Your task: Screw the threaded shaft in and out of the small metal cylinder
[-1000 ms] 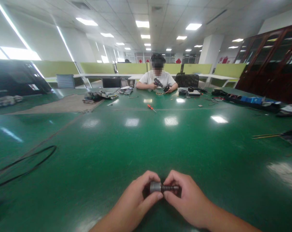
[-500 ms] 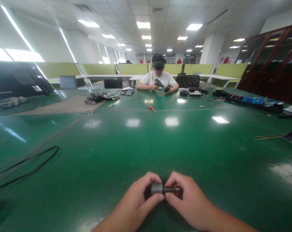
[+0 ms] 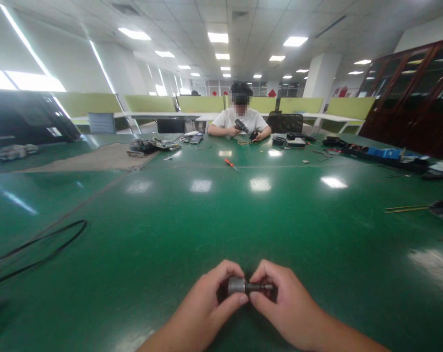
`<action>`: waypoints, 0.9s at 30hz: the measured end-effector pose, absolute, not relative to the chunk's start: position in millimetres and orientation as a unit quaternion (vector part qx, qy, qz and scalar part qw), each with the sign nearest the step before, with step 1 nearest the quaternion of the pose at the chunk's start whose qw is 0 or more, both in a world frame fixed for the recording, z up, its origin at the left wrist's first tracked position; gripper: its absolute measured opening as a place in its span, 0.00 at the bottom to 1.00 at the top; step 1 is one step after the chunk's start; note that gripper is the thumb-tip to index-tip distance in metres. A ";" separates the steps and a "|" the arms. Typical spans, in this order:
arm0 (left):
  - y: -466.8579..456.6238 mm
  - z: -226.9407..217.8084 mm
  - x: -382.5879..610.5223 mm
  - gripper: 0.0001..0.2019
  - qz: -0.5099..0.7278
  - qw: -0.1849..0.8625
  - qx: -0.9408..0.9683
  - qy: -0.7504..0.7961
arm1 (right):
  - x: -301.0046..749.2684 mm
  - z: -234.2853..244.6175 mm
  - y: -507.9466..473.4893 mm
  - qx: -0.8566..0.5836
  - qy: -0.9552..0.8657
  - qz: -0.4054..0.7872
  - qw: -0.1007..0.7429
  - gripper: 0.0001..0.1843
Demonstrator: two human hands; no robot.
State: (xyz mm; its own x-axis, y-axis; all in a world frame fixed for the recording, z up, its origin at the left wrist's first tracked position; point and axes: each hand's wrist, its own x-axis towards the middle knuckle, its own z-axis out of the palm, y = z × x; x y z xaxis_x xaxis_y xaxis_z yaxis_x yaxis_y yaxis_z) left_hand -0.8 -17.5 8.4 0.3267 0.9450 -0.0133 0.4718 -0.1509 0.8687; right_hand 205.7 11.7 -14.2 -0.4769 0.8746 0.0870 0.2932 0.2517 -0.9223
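Note:
A metal part (image 3: 236, 285) with a thick grey cylinder at its left end and a thinner, dark, stepped shaft at its right lies level between my hands, close above or on the green table (image 3: 177, 215). Around the cylinder, the thumb and fingers of my left hand (image 3: 216, 296) are closed. My right hand (image 3: 285, 298) pinches the shaft near the cylinder between thumb and forefinger, and the shaft's tip points into that palm. The undersides of the part and the curled lower fingers are hidden.
A black cable (image 3: 65, 243) loops at the left. An orange screwdriver (image 3: 229, 164) lies mid-table. Across the table a person (image 3: 239, 120) holds a power drill (image 3: 241, 126). Electronic parts (image 3: 153, 145) are piled at far left; tools and a blue item (image 3: 384, 153) sit at right.

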 end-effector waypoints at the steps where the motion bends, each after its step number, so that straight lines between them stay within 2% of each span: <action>1: -17.5 7.9 -0.9 0.06 0.287 0.410 0.704 0.504 | 205.7 -14.6 11.7 -0.404 -0.726 0.458 0.317 0.02; 27: -17.4 7.0 -2.5 0.07 0.299 0.412 0.698 0.504 | 207.0 -14.8 13.0 -0.403 -0.713 0.476 0.320 0.03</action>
